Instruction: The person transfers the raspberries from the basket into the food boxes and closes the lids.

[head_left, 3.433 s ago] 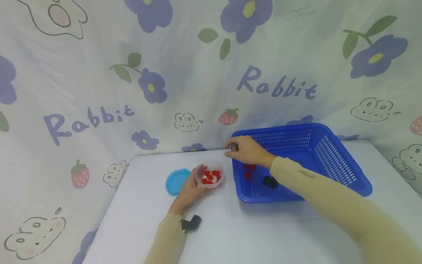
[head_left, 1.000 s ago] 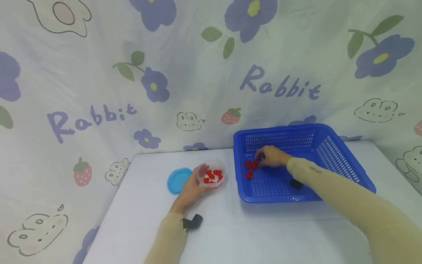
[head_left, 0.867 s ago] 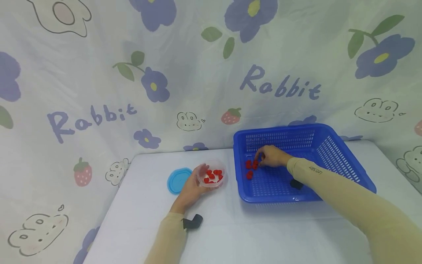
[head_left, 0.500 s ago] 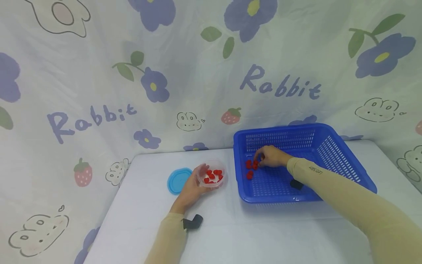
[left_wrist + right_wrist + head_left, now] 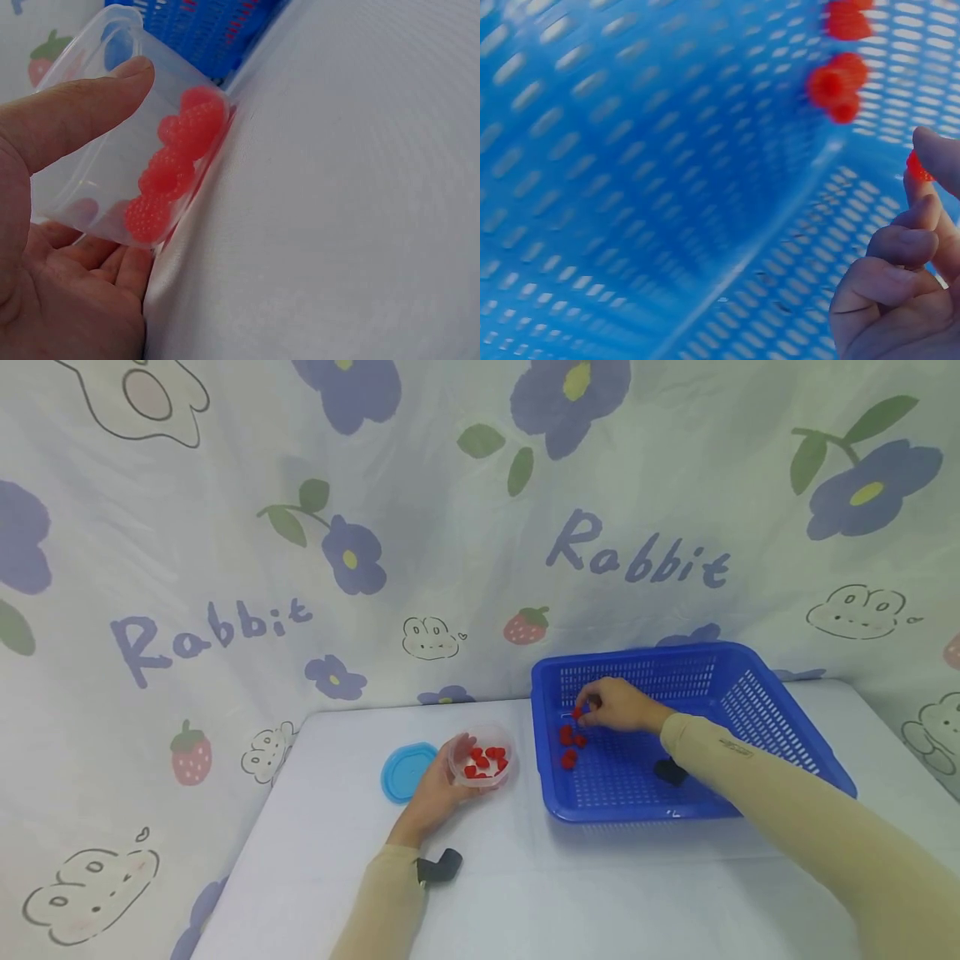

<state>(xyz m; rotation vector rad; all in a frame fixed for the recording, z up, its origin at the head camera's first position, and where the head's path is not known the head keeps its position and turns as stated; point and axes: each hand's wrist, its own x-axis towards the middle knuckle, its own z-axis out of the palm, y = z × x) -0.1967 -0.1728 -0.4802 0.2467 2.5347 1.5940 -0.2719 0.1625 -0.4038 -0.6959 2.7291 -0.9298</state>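
My left hand [image 5: 437, 793] grips a clear plastic tub [image 5: 169, 64] that stands on the white table. Several red raspberries [image 5: 180, 131] lie in its bottom, seen through the wall in the left wrist view. Over the left part of the blue basket [image 5: 558, 793], my right hand [image 5: 618, 704] pinches one raspberry [image 5: 919, 166] between thumb and forefinger, the other fingers curled. Below it, more raspberries [image 5: 567, 760] sit on the basket floor near the left wall; they show at the top of the right wrist view.
A light blue lid [image 5: 405, 770] lies on the white table [image 5: 510, 893] left of the tub, partly behind the left hand. Black wrist-worn devices [image 5: 442, 866] show at the forearms. A curtain printed with flowers and rabbits [image 5: 450, 552] hangs behind the table.
My right hand goes from above the basket's left rim down among the raspberries, then rises slightly with one pinched. The left hand and tub keep their place.
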